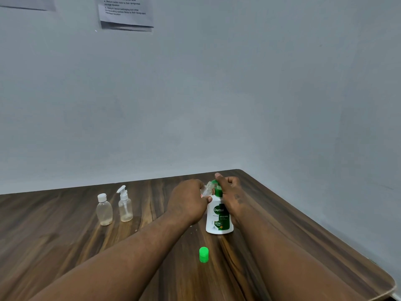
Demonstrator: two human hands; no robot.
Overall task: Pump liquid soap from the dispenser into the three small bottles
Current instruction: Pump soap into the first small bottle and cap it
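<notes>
At a dark wood-grain bench (pixel 65 235) set into the corner of a pale grey wall (pixel 217 94), a person works with both bare forearms stretched toward the centre right of the frame. The left hand (pixel 187 200) grips a small clear bottle (pixel 207 190), uncapped and tilted, its open neck held up against the green pump head of a white-and-green soap dispenser (pixel 219 218). The right hand (pixel 231 192) is curled over the top of that pump from the right side, with one finger sticking upward above it. The dispenser stands upright on the bench between the two wrists, its label facing the camera.

A bright green cap (pixel 203 254) sits alone on the bench below the dispenser, nearer the bottom of the frame and apart from everything else. At centre left, well apart from the hands, two more small bottles stand upright side by side: a rounded bottle with a white screw cap (pixel 104 210) on the left and a spray-top bottle (pixel 125 205) just to its right, each showing a little pale liquid at the bottom. Printed notices (pixel 125 11) hang on the wall at the upper left; most of the print is too small to read.
</notes>
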